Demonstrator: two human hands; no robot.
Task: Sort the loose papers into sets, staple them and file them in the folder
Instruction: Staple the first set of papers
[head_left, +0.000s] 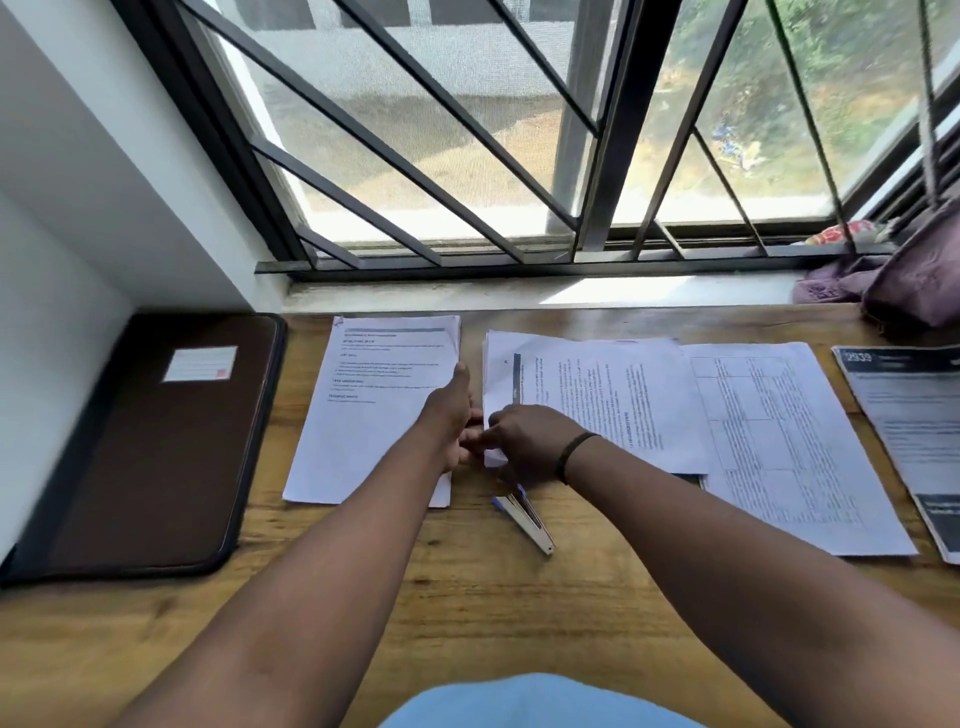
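The right hand (524, 441) hides the stapler's (524, 517) head and the near corner of the middle stack (597, 395), the left hand's (452, 415) fingertips are lost behind it, the dark sheet (914, 415) runs off the right edge, and all print is too blurred to read.
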